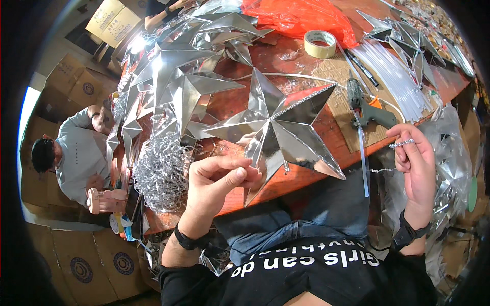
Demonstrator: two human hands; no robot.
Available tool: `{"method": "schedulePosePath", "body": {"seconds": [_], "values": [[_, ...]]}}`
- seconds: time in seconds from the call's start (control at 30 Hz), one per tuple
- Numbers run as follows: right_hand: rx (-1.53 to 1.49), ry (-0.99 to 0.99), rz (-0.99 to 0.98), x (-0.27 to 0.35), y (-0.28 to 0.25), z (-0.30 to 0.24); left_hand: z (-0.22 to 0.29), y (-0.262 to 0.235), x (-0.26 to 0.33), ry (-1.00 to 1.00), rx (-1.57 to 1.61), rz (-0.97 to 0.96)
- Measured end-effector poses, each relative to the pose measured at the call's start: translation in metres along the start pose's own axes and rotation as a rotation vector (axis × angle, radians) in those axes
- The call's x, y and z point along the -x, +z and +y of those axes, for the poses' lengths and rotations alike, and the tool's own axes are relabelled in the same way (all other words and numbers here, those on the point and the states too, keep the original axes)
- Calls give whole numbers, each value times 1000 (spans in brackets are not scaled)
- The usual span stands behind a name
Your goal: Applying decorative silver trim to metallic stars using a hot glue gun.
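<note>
A large shiny silver star (pixel 268 120) lies at the front edge of the table, with a beaded silver trim (pixel 309 100) along one ridge. Beside its lower-left arm, my left hand (pixel 217 181) has thumb and fingers pinched together; whatever is between them is too small to tell. My right hand (pixel 416 153), raised off the table's right front edge, grips a short length of silver beaded trim (pixel 401 144) across its fingers. Between that hand and the star, a dark green glue gun (pixel 375 115) with an orange trigger rests on cardboard, a long translucent glue stick (pixel 363 163) in it.
Silver stars (pixel 189 94) pile up at left, behind a heap of crinkled silver strands (pixel 162 171). Tape (pixel 320 44), a red plastic bag (pixel 306 20) and clear sticks (pixel 390 74) lie farther back. Another person (pixel 81 153) sits at left near cardboard boxes (pixel 76 84).
</note>
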State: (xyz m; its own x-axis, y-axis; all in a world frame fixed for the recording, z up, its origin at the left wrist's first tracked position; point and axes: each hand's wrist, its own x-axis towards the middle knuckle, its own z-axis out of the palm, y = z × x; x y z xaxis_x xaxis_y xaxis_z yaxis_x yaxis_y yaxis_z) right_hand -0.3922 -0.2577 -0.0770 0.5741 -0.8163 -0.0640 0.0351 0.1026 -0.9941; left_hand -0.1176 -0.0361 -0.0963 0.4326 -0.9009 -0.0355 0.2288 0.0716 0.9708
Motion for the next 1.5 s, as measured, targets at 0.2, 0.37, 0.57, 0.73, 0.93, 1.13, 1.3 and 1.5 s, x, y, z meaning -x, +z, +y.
{"method": "schedulePosePath", "body": {"seconds": [0.2, 0.37, 0.57, 0.73, 0.93, 1.13, 1.3, 1.5], "values": [[16, -17, -24, 2, -1, 2, 3, 15, 2, 67, -75, 43], [-96, 47, -98, 3, 9, -8, -8, 12, 1, 122, -232, 30], [-256, 87, -190, -3, 15, -18, -2, 34, 5, 63, -216, -62], [-177, 36, -369, 1, 13, -32, 4, 34, 3, 233, -326, -182], [-50, -241, -425, 5, 44, -33, 21, 46, -11, 531, -622, -293], [-104, -176, -498, 13, 56, -38, 30, 71, -1, 81, -320, -169], [-80, -153, -550, 15, 58, -33, 31, 74, -1, -32, -296, -138], [-50, -171, -600, 14, 60, -31, 18, 60, -4, -25, -305, -239]]}}
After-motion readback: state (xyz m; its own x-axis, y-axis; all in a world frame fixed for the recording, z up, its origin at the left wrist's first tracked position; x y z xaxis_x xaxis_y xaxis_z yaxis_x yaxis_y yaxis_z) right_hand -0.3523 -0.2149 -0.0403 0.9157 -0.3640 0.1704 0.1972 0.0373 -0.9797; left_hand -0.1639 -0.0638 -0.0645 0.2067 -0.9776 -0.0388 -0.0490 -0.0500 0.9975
